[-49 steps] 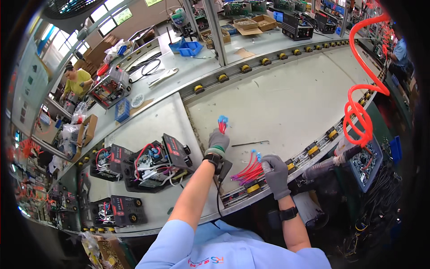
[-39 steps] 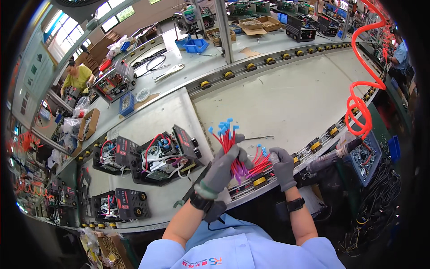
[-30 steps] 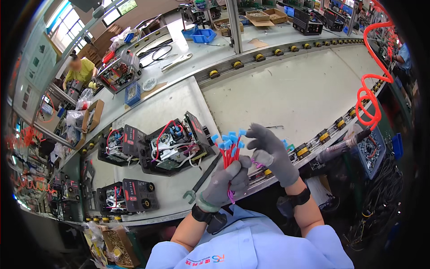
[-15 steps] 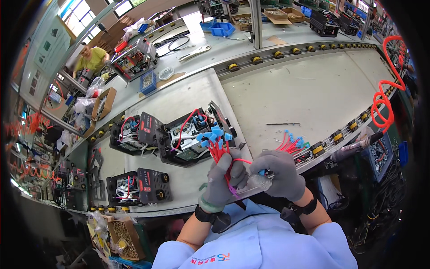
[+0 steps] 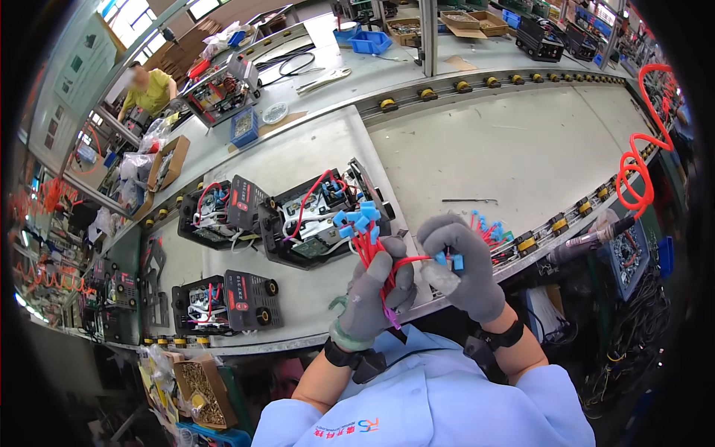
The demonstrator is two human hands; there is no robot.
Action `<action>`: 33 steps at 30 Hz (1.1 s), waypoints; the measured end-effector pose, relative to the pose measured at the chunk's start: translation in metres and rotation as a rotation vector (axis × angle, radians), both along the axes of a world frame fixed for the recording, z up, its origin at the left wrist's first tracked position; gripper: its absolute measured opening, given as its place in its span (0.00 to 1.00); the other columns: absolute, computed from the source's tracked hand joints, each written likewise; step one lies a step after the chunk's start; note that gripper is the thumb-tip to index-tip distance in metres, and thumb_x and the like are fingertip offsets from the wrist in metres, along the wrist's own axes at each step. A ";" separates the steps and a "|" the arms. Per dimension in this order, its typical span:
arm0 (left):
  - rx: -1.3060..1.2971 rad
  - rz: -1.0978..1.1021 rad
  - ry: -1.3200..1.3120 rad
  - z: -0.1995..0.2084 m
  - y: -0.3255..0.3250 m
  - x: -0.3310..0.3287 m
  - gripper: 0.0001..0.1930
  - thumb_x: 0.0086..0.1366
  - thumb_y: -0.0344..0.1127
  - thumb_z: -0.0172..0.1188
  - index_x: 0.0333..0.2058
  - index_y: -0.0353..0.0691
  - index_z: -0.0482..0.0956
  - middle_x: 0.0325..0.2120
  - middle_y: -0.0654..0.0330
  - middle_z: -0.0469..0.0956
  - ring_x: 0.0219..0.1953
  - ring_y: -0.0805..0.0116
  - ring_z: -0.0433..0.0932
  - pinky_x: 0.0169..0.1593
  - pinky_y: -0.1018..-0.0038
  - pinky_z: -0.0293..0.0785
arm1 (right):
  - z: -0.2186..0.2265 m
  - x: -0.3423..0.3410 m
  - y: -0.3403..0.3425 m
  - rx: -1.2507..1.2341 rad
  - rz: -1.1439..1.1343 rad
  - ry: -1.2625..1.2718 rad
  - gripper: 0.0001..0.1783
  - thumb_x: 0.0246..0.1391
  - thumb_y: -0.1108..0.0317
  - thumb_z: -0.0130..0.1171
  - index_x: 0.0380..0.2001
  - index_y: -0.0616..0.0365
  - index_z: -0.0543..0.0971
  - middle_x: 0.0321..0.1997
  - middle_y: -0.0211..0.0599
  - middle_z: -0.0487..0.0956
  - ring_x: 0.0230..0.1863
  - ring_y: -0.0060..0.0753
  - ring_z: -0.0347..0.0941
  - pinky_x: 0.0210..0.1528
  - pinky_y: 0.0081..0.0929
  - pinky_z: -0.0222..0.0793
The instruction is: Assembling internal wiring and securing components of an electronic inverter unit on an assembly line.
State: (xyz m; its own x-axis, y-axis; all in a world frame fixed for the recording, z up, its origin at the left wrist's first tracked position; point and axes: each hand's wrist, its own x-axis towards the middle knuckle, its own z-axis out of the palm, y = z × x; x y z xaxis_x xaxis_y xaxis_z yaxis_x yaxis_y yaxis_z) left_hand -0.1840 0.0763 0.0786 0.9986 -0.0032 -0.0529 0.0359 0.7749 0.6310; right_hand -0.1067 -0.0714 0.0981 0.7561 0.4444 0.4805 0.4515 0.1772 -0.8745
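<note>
Gloved in grey, my left hand [image 5: 369, 298] is closed around a bundle of red wires [image 5: 367, 248]. Blue connectors [image 5: 360, 219] fan out from the top of the bundle, and a purple end [image 5: 392, 318] pokes out below. One red wire [image 5: 413, 260] stretches across to my right hand [image 5: 475, 276], also gloved. Its thumb and curled fingers hold that wire's end, where blue connectors [image 5: 450, 261] show. A pale, translucent patch [image 5: 441, 279] covers the thumb area; what it is I cannot make out. More red wires with blue connectors [image 5: 488, 229] lie on the bench behind my right hand.
Open black machine housings [image 5: 320, 216] with circuit boards stand on the bench to the left, a smaller one [image 5: 227, 304] nearer. A thin dark rod [image 5: 469, 200] lies farther back. A coiled red air hose [image 5: 637, 167] hangs at the right. Another person [image 5: 149, 93] works far left.
My right hand's fingers have lifted and opened somewhat, baring the blue connectors at the wire's end. My left hand keeps its grip on the bundle. The view has shifted slightly.
</note>
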 end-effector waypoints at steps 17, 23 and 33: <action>0.609 0.100 0.174 -0.010 -0.020 0.006 0.14 0.68 0.40 0.60 0.47 0.39 0.75 0.25 0.71 0.75 0.24 0.85 0.71 0.26 0.83 0.66 | 0.005 -0.007 0.007 -0.111 -0.158 0.248 0.25 0.44 0.67 0.75 0.43 0.60 0.74 0.36 0.28 0.77 0.31 0.12 0.69 0.34 0.15 0.69; 0.625 0.167 0.113 -0.012 -0.029 0.008 0.18 0.65 0.42 0.64 0.46 0.37 0.74 0.25 0.67 0.74 0.21 0.82 0.71 0.23 0.83 0.65 | 0.002 -0.006 0.008 -0.187 -0.200 0.240 0.19 0.49 0.71 0.70 0.42 0.61 0.75 0.30 0.33 0.78 0.30 0.17 0.74 0.34 0.19 0.74; 0.394 0.056 0.037 -0.018 -0.016 0.004 0.17 0.73 0.49 0.50 0.45 0.40 0.74 0.20 0.67 0.71 0.19 0.81 0.65 0.23 0.82 0.59 | -0.013 -0.008 -0.005 0.070 -0.184 0.139 0.11 0.56 0.80 0.56 0.44 0.62 0.75 0.33 0.30 0.77 0.32 0.17 0.71 0.36 0.18 0.70</action>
